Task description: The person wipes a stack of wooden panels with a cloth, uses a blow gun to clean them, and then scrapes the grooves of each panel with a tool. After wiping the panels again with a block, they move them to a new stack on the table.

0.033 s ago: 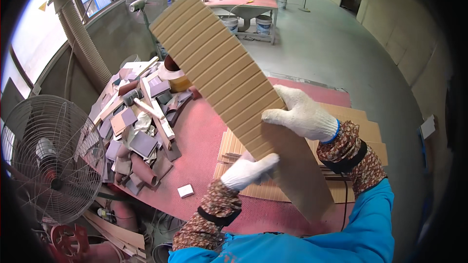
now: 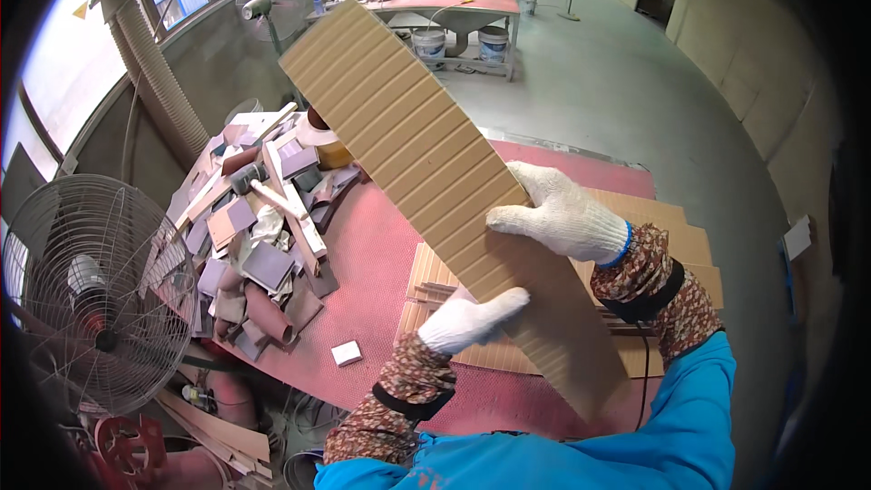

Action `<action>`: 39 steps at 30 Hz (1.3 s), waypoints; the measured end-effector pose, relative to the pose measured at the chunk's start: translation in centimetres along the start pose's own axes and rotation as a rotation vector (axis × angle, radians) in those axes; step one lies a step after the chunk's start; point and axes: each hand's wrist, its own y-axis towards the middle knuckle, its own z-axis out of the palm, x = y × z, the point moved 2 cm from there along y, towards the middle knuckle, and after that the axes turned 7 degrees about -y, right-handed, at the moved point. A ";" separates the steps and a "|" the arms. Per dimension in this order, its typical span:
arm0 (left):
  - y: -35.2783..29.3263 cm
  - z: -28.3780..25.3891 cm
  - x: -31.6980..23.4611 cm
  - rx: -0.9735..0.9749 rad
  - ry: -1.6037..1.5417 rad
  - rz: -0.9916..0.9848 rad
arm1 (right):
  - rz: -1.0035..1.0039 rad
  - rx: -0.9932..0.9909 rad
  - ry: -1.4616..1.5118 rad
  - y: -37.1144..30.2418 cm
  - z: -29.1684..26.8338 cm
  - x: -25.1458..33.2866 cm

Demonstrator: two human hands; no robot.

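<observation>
A long tan board (image 2: 408, 141) with parallel grooves across its face is held up at a slant, its far end toward the upper left. My right hand (image 2: 558, 216), in a white knit glove, grips its right edge with the thumb on the grooved face. Lower down, my gloved left hand (image 2: 472, 319) holds the left edge, thumb over the face and fingers hidden beneath. Under and to the right of it, a stack of similar grooved boards (image 2: 671, 240) lies on the red table (image 2: 363, 249).
A heap of sanding blocks, wood strips and abrasive pieces (image 2: 268, 263) covers the table's left side. Near it lies a small white block (image 2: 346, 353). A caged fan (image 2: 95, 295) stands at the left. Farther off are another red-topped table (image 2: 454, 0) and buckets (image 2: 493, 44).
The board's far end has dropped slightly in view. My left hand has shifted a little to the right and up, still holding the edge; my right hand has barely moved.
</observation>
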 end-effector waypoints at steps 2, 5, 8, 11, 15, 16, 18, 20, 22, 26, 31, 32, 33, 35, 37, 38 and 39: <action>0.0 1.1 0.5 0.018 -0.075 0.045 | 0.049 0.059 -0.044 0.1 -0.2 0.0; 0.5 1.7 1.8 0.030 -0.243 0.040 | 0.011 0.044 -0.137 -0.9 0.0 -1.0; 0.5 1.6 2.1 0.035 -0.288 0.051 | 0.112 0.035 -0.346 -3.9 -0.8 -0.5; 0.3 1.2 1.6 0.053 -0.311 0.036 | 0.128 -0.037 -0.609 -7.8 -2.4 1.1; 0.8 1.3 1.3 0.016 -0.332 0.040 | 0.260 -0.134 -0.654 -12.5 -4.2 2.4; 0.7 1.1 1.4 -0.015 -0.349 0.059 | 0.292 -0.242 -0.641 -13.6 -4.6 1.9; 0.4 0.6 1.7 -0.076 -0.371 0.062 | 0.301 -0.332 -0.614 -15.6 -5.1 0.7; 1.0 1.0 1.9 -0.073 -0.395 0.061 | 0.514 -0.601 -0.480 -19.3 -6.3 -0.3; 1.1 1.0 2.1 -0.071 -0.416 0.088 | 0.589 -0.669 -0.519 -22.5 -7.3 -1.9; 1.9 1.1 2.9 -0.061 -0.466 0.077 | 0.750 -0.856 -0.574 -28.8 -8.5 -5.8; 2.3 1.1 3.3 -0.035 -0.530 0.071 | 0.860 -0.890 -0.707 -33.3 -8.6 -8.6; 2.4 1.2 3.4 -0.038 -0.535 0.071 | 0.907 -0.894 -0.731 -33.8 -8.7 -8.8; 2.5 1.2 3.4 -0.041 -0.544 0.076 | 0.906 -0.889 -0.734 -33.9 -8.8 -8.9; 2.7 1.2 3.7 -0.048 -0.556 0.078 | 0.947 -0.901 -0.710 -34.0 -8.7 -8.8; 3.0 1.2 4.2 -0.039 -0.567 0.056 | 0.955 -0.880 -0.700 -34.2 -8.8 -9.0; 3.0 1.3 4.4 -0.041 -0.572 0.055 | 0.964 -0.864 -0.688 -34.4 -8.9 -9.2; 3.1 1.4 4.5 -0.047 -0.549 0.055 | 0.963 -0.859 -0.690 -34.6 -9.0 -9.4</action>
